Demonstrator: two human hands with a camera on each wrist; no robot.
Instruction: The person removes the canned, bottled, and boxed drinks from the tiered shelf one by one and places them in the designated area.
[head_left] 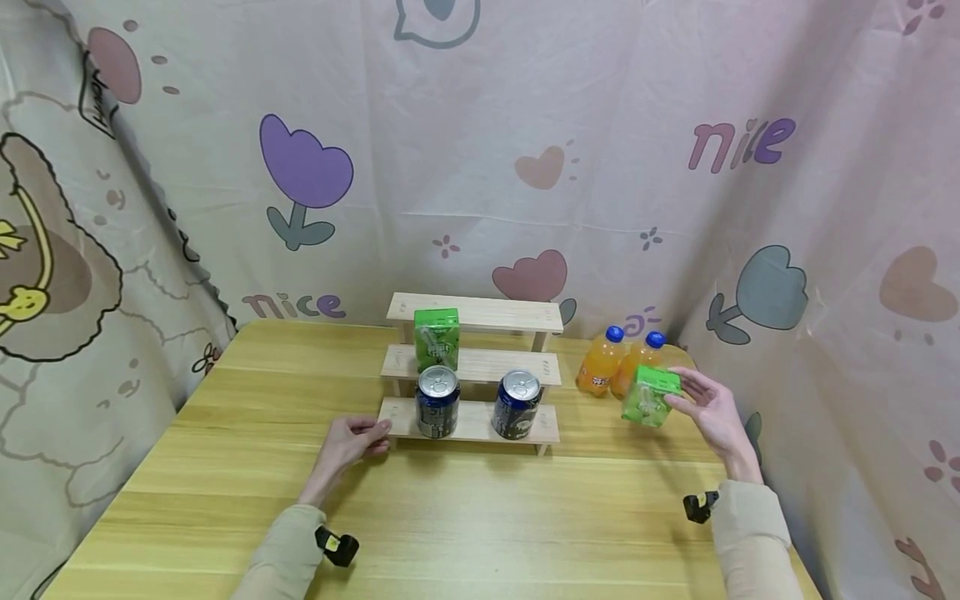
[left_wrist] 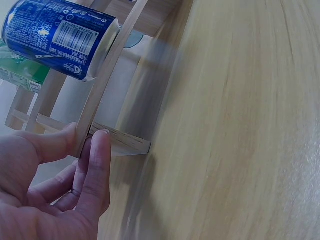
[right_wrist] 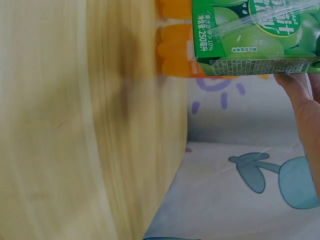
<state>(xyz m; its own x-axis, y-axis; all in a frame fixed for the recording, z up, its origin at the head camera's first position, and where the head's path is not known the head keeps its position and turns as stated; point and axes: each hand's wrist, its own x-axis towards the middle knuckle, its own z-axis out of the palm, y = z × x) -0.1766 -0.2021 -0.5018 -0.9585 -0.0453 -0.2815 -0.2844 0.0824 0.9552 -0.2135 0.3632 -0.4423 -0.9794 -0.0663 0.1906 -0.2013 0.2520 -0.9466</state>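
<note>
My right hand [head_left: 712, 412], fingers parted around a juice box [head_left: 649, 398], grips it near the far right corner of the worktop [head_left: 465, 525]; my left hand [head_left: 351, 444] pinches the shelf [head_left: 476, 421]. I'd best hold that steady and move clear of the bottles [head_left: 597, 367].

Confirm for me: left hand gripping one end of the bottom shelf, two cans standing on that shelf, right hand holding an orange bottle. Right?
One slip: the right hand holds a green carton, not one of the orange bottles, as the head view shows. The left hand does grip the bottom shelf by one end, and two cans stand on it.
</note>
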